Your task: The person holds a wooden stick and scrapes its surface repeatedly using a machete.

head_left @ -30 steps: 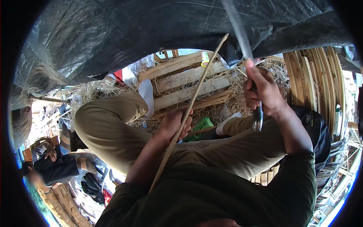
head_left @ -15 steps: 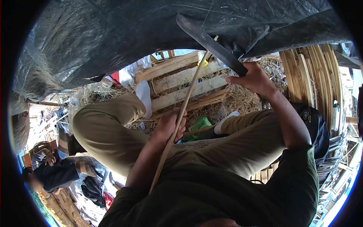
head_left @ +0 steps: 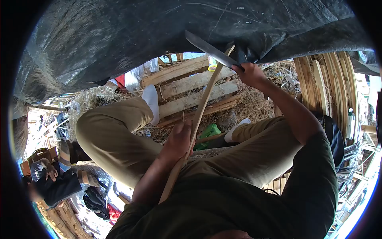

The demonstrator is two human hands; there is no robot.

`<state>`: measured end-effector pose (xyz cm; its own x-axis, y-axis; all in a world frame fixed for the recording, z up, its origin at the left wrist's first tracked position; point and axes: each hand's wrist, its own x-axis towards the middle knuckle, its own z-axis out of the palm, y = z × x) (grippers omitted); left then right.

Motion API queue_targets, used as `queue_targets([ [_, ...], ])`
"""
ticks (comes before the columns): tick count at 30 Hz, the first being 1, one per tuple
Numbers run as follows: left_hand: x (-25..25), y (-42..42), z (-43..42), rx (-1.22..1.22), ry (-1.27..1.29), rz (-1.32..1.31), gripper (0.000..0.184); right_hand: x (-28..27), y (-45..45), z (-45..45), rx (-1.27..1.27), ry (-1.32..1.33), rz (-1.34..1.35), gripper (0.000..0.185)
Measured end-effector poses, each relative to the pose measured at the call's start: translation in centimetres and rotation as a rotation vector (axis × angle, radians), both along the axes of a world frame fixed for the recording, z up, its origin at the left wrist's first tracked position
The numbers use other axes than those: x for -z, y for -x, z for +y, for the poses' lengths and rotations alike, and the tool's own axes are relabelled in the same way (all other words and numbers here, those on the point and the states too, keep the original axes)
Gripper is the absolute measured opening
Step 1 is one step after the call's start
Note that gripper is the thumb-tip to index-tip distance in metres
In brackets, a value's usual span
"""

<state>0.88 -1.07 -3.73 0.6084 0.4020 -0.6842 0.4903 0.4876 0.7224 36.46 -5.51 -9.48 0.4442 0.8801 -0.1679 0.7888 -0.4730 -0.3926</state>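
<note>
My left hand [head_left: 178, 140] is closed around a long, thin wooden strip [head_left: 201, 105], which slants from my torso up toward the black sheet. In my right hand [head_left: 251, 75] is a machete [head_left: 213, 51], gripped at its handle. The dark blade points up and to the left and crosses the strip near its far end; I cannot tell how deep the contact is. A small curled sliver shows at the strip's tip. My fingers hide the machete's handle.
A black plastic sheet [head_left: 119, 44] hangs across the front. Wooden planks [head_left: 187, 85] lie among straw and shavings between my legs, near a green plastic bag [head_left: 209, 131]. Stacked wood strips [head_left: 336, 81] stand at right. Another person [head_left: 57, 183] sits at lower left.
My right hand has moved slightly left with the machete, and its blade sits lower. The strip has turned so its broader face shows, and its far end has shifted slightly right.
</note>
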Motion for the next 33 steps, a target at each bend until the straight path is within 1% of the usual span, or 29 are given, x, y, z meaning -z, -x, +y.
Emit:
queue_targets([
  [3,0.3,0.4,0.4,0.002,-0.025,0.007,0.038,-2.5,5.5,0.2,0.096,0.214,0.267,0.054],
  [5,0.1,1.0,0.9,0.012,-0.007,0.069,0.041,-3.1,8.1,0.1,-0.097,0.167,0.178,0.056],
  [6,0.2,1.1,0.8,0.014,-0.039,0.057,0.042,-3.0,8.7,-0.1,-0.182,0.141,0.139,0.057],
  [8,0.7,1.2,0.6,0.022,-0.106,0.024,0.044,-1.0,7.2,-0.3,-0.139,0.012,0.122,0.051],
  [9,0.4,1.0,0.6,0.018,-0.086,0.030,0.043,-0.4,6.2,0.1,-0.129,-0.051,0.108,0.048],
  [10,-0.3,0.8,0.5,0.015,-0.064,0.036,0.042,-1.0,5.3,0.8,-0.022,-0.002,0.194,0.048],
  [11,-0.7,0.6,0.5,0.014,-0.041,0.040,0.041,-0.5,3.9,1.3,0.017,0.051,0.195,0.046],
  [13,-0.7,0.6,0.6,-0.015,0.018,0.021,0.038,-2.0,5.5,0.8,0.073,-0.015,0.238,0.046],
  [16,-1.4,0.7,1.1,-0.070,0.128,-0.005,0.035,-1.7,8.7,-0.4,-0.122,-0.141,0.191,0.046],
  [17,-1.6,0.8,1.4,-0.082,0.166,-0.008,0.034,-1.7,8.4,-0.2,-0.111,-0.071,0.212,0.050],
  [19,-0.8,0.5,1.2,-0.092,0.154,-0.002,0.033,-2.9,6.4,1.1,-0.096,0.072,0.247,0.059],
  [20,-0.6,0.3,1.1,-0.107,0.144,-0.005,0.033,-3.7,5.6,1.9,-0.035,0.144,0.261,0.058],
  [21,-0.9,0.3,0.9,-0.089,0.148,0.008,0.031,-3.5,4.4,2.2,-0.006,0.074,0.267,0.057],
  [23,-1.8,0.2,0.9,-0.049,0.143,0.024,0.029,-3.1,3.6,1.7,0.063,0.094,0.229,0.057],
  [26,-2.4,-0.6,1.2,-0.092,0.305,-0.034,0.026,-4.2,9.3,0.0,-0.010,0.059,0.379,0.056],
  [29,-2.3,-0.9,1.0,-0.074,0.295,-0.011,0.025,-4.2,7.6,0.3,-0.143,0.094,0.328,0.058],
  [30,-2.1,-0.8,0.9,-0.075,0.295,-0.014,0.025,-4.1,6.6,0.9,-0.118,0.137,0.289,0.059],
  [31,-1.9,-0.8,0.8,-0.077,0.292,-0.019,0.025,-3.5,5.2,1.2,-0.097,0.087,0.306,0.059],
  [33,-2.0,-0.8,0.7,-0.079,0.295,-0.018,0.025,-3.2,3.5,1.2,-0.012,0.052,0.222,0.059],
])
